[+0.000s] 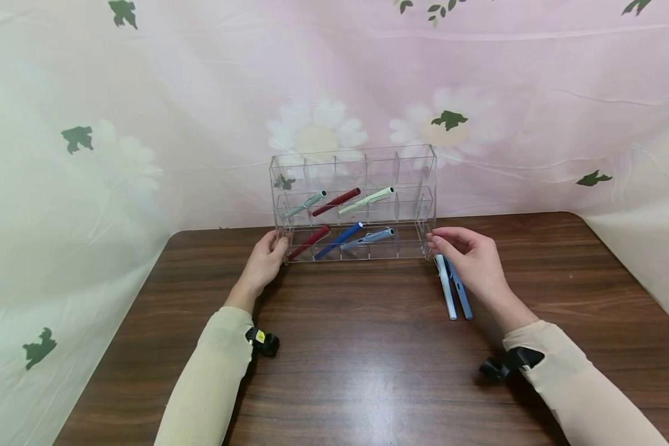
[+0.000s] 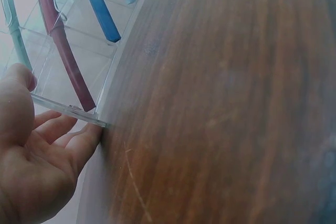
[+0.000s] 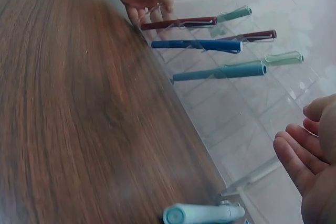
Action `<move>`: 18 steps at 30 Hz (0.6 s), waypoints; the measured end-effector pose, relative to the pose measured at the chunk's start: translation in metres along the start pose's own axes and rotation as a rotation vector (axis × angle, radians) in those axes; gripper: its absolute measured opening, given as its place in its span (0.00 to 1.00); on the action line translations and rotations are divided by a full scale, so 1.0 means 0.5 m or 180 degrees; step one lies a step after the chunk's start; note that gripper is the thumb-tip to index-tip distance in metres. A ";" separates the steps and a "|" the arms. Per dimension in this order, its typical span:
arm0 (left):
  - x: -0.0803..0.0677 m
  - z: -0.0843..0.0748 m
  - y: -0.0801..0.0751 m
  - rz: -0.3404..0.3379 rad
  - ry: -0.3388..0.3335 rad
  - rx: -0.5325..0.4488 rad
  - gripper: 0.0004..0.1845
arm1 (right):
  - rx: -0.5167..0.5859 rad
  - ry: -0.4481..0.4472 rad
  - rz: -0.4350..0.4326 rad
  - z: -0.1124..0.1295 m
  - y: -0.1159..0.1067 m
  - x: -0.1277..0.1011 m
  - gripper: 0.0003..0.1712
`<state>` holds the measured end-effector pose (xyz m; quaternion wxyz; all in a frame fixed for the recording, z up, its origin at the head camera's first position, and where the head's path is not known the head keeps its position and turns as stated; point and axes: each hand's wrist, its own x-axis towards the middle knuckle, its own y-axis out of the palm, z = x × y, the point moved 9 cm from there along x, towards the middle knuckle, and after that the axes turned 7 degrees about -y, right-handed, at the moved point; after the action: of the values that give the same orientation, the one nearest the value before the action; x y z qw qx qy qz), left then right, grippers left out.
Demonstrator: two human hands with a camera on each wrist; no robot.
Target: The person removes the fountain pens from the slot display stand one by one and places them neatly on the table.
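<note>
1. the left hand [image 1: 266,257] is at the left end of the clear acrylic rack [image 1: 354,204]. its fingers are only a little bent, and in the left wrist view the fingertips [image 2: 86,137] touch the low corner edge of the rack while the thumb lies on the side wall. it rests against the rack and does not grip it.

2. the right hand [image 1: 471,257] is just beside the right end of the rack, fingers relaxed and spread, palm turned toward the rack. it holds nothing. in the right wrist view a small gap shows between its fingers [image 3: 294,156] and the rack wall, so i judge it is near but not touching.

3. the rack stands upright between the two hands, at the far middle of the table [image 1: 368,371]. its long axis goes left to right, so one hand is at each short end. the left hand is the nearer one, because it already has contact.

4. six pens lie tilted in the rack: a mint, a dark red and a pale green one in the middle row, and a dark red, a blue and a light blue one in the low row.

5. two more pens [image 1: 453,291] lie on the table just under the right hand, side by side, their long axis going near to far.
</note>
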<state>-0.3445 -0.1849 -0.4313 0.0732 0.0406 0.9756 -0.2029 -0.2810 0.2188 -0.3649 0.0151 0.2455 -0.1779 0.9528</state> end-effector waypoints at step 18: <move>-0.003 -0.003 -0.002 -0.0002 0.0023 0.0034 0.29 | 0.0226 -0.0152 0.0141 0.021 0.076 0.020 0.16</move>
<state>-0.3432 -0.1852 -0.4294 0.0694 0.0414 0.9748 -0.2080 -0.2893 0.1792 -0.3641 -0.0189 0.2646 -0.1497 0.9525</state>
